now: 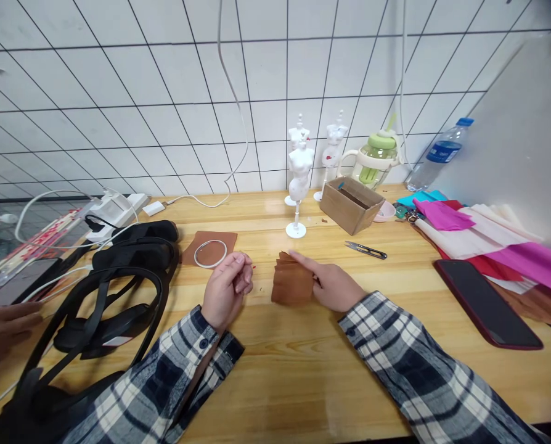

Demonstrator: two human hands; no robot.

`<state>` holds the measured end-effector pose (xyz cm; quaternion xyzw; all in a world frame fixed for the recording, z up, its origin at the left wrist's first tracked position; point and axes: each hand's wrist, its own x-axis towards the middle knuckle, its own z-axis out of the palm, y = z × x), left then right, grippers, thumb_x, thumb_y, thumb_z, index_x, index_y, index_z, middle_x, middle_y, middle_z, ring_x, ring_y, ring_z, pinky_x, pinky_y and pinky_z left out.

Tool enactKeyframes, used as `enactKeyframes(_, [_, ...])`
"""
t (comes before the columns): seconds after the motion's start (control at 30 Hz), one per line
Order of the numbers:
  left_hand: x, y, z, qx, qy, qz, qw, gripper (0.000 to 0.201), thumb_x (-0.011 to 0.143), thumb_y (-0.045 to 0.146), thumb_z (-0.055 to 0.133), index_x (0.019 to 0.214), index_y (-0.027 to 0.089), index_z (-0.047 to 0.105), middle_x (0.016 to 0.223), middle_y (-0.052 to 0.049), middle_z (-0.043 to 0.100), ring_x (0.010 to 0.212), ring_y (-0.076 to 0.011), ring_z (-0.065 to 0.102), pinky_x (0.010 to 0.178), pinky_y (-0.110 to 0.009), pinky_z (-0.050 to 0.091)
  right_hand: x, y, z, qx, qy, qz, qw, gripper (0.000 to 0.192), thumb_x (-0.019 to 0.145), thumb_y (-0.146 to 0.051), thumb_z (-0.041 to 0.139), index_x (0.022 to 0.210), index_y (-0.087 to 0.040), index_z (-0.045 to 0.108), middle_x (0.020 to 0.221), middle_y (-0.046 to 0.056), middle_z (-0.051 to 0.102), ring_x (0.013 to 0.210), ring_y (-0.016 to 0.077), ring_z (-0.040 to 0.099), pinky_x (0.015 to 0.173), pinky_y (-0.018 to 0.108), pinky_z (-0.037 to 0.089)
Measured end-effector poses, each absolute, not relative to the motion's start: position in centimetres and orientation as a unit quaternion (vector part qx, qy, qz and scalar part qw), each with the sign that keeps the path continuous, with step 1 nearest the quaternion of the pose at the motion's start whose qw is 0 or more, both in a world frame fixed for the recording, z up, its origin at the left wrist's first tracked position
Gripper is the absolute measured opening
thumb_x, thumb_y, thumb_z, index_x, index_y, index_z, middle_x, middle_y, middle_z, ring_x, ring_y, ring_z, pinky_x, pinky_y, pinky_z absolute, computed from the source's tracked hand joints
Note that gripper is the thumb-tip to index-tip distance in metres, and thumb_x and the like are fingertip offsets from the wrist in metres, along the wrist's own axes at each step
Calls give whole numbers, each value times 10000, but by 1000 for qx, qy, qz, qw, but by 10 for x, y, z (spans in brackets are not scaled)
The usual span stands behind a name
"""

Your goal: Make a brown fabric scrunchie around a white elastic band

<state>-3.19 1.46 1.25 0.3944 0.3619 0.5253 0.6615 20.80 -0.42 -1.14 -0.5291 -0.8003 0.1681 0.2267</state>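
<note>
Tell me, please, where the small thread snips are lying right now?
In the head view the thread snips lie on the wooden table, right of centre, just before the cardboard box and beyond the right hand.

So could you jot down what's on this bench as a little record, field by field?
Surface: wooden table against a tiled wall
Right hand: forefinger pressed on a pleated brown paper piece
Left hand: loosely curled, resting on the table beside the piece
Behind left hand: white ring on a brown sheet
Nearby: snips, cardboard box, white mannequins
Right side: phone, coloured paper
Left edge: another person's hand
</note>
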Motion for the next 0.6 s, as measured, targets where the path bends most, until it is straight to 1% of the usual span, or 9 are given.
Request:
enactKeyframes(0.07, [-31, 13, 14, 419, 372, 485, 672, 210, 810, 356, 622, 788, 158, 556, 513, 66, 432, 396, -30, 221, 380, -138, 167, 218, -4, -7, -578, -784, 130, 182, 823, 712, -47, 482, 1477, -274, 282, 813, 3, 721, 663, 179, 631, 628, 256, 449])
enactKeyframes(0.1, [-30, 12, 14, 437, 380, 466, 670, 223, 806, 368, 628, 785, 154, 566, 500, 69, 411, 404, -34, 229, 383, -143, 145, 222, -4, -5, -604, -772, 108, 168, 818, 717, -60, 496, 1480, -256, 276, 739, 2, 705, 618, 182, 614, 597, 259, 432])
enactKeyframes(0.13, [-29, 11, 14, 457, 389, 446, 664, 234, 805, 378, 630, 787, 150, 581, 493, 70, 397, 413, -38, 241, 389, -148, 143, 226, -4, -3, -624, -759, 86, 165, 792, 727, -72, 505, 1472, -243, 300, 714, 7, 694, 609, 188, 607, 585, 265, 423])
enactKeyframes(0.17, [-28, 9, 14, 482, 399, 422, 656, 243, 806, 386, 628, 792, 145, 597, 491, 69, 395, 422, -42, 259, 397, -154, 153, 227, -4, -1, -636, -749, 64, 175, 734, 742, -88, 514, 1445, -233, 359, 736, 21, 694, 633, 195, 611, 590, 275, 424])
enactKeyframes(0.23, [-25, 7, 13, 534, 419, 367, 636, 259, 812, 397, 619, 803, 138, 629, 504, 59, 421, 441, -51, 296, 414, -167, 183, 224, -5, 3, -627, -743, 33, 231, 529, 798, -140, 522, 1320, -223, 523, 860, 54, 697, 740, 205, 625, 640, 295, 447])
enactKeyframes(0.3, [-21, 5, 12, 579, 433, 326, 610, 268, 815, 397, 606, 806, 133, 649, 517, 49, 446, 458, -63, 329, 431, -180, 217, 212, -9, 7, -562, -770, 35, 300, 329, 865, -213, 514, 1175, -224, 626, 976, 63, 682, 850, 198, 617, 713, 300, 468])
enactKeyframes(0.4, [-17, 3, 11, 620, 440, 303, 575, 276, 825, 398, 582, 782, 133, 649, 526, 45, 449, 489, -81, 370, 467, -195, 279, 189, -18, 9, -451, -823, 61, 339, 280, 917, -266, 499, 1164, -254, 630, 1009, 41, 677, 900, 178, 588, 780, 300, 472])
enactKeyframes(0.5, [-16, 1, 11, 657, 441, 282, 542, 281, 840, 397, 562, 793, 139, 663, 560, 31, 498, 528, -99, 421, 512, -210, 332, 176, -24, 7, -442, -829, 54, 338, 261, 928, -286, 508, 1152, -270, 641, 1000, 37, 675, 897, 181, 561, 790, 315, 461])
enactKeyframes(0.6, [-16, 0, 9, 690, 429, 275, 515, 252, 850, 367, 551, 807, 152, 674, 690, -7, 617, 651, -136, 526, 613, -233, 404, 174, -23, 4, -447, -828, 53, 334, 182, 915, -300, 533, 1001, -264, 689, 999, 42, 662, 904, 187, 542, 789, 323, 452])
